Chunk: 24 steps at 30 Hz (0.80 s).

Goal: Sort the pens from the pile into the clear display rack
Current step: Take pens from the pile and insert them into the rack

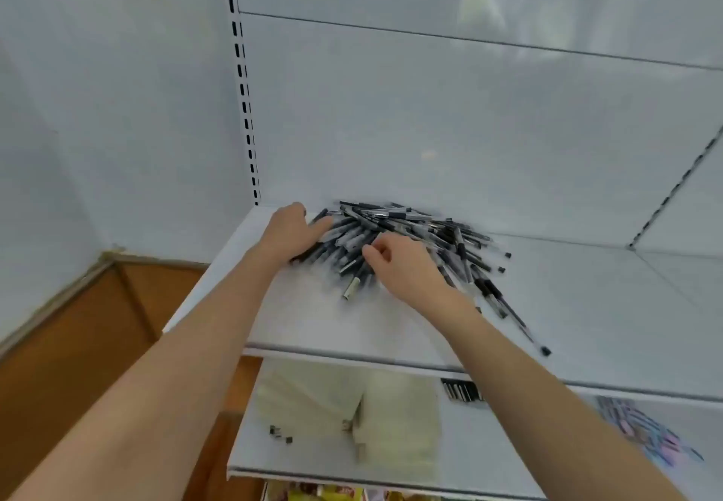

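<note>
Pens gathered from the pile

The heap of black-and-clear plastic pens (pixel 407 242) is flanked: left hand (pixel 291 236) spread flat, right hand (pixel 403 266) curled, its hold unclear.

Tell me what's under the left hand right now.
The left hand lies flat on the left edge of the pen pile, on the white shelf. Dark pens poke out past its fingers; those under the palm are hidden.
</note>
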Tool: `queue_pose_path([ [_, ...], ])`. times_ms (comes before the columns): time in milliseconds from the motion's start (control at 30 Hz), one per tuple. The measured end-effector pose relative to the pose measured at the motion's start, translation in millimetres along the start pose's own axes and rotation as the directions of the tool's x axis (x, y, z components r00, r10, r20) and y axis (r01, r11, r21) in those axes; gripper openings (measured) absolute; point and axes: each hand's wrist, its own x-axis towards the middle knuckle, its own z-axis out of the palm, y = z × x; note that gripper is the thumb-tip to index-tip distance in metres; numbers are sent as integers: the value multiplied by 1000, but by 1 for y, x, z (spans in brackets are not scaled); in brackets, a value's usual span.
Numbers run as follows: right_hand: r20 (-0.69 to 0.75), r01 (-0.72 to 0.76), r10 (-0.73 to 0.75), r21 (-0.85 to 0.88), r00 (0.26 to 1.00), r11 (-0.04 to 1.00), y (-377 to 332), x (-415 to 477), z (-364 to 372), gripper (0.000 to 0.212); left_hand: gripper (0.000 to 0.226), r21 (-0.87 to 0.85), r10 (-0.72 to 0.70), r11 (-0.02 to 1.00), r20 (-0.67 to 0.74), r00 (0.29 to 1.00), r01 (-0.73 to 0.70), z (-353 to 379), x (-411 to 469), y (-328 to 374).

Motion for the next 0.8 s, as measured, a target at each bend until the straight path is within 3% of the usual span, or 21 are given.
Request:
queue_pose_path([
  [100, -54, -40, 36, -87, 998, 995, -2, 17, 11, 34, 47, 77, -8, 997, 55, 998, 4, 5, 13, 2],
  [200, -13, -60, 58, -162, 998, 985, -3, 24, 15, 38, 35, 135, 13, 990, 132, 991, -31, 7, 23, 2],
  [300, 33, -44, 51, -186, 998, 982, -1, 29, 9, 39, 50, 165, 21, 985, 175, 984, -50, 5, 28, 1],
  [633, 139, -65, 79, -101, 987, 993, 7, 27, -15, 35, 42, 145, 12, 989, 175, 984, -37, 10, 13, 14],
  [800, 158, -128, 113, 85, 981, 988, 18, 23, -18, 33, 39, 143, 9, 989, 198, 980, -38, 8, 11, 17],
])
